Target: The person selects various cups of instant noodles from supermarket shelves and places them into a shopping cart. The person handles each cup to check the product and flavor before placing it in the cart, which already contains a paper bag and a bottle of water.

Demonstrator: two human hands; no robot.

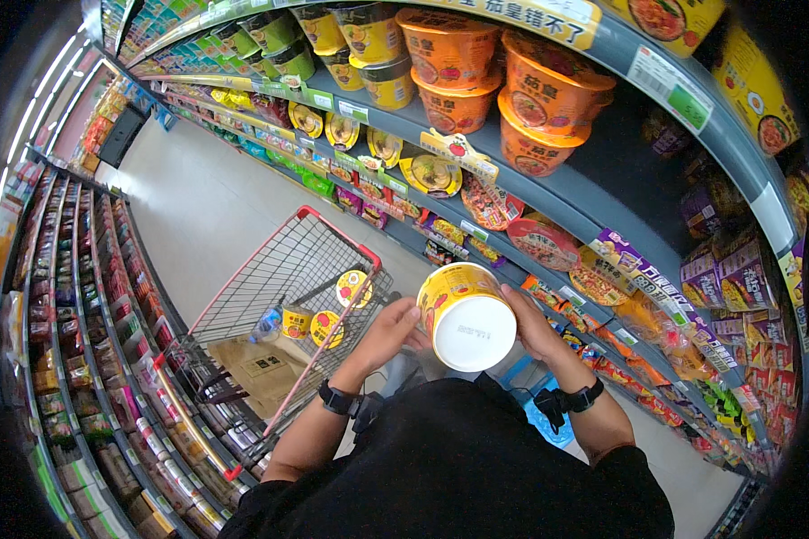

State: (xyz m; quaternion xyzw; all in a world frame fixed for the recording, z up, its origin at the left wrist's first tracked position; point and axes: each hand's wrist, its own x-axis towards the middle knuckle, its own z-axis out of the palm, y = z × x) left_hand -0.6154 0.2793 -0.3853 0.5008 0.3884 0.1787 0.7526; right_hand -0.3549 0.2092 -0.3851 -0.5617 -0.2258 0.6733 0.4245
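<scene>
Between my two hands is a yellow instant-noodle tub (475,330), tipped so that its white base faces up at me. The base bears small print, and the lid side is hidden. My left hand (394,330) holds the tub's left side, with the thumb on the wall and the fingers partly behind it. On the opposite side my right hand (531,323) grips the wall, its fingers mostly hidden by the tub. Just beyond my left hand stands a wire shopping cart (342,237) with red trim. Inside it are three yellow tubs (296,322), a plastic bottle (267,326) and a brown paper bag (259,367).
A shelf (472,145) of instant noodles runs along the right, with stacked orange tubs (543,128) and yellow tubs (381,81). Packed shelves (94,350) line the left. Pale floor (189,182) stretches ahead. A light blue plastic item (551,428) is low by my right forearm.
</scene>
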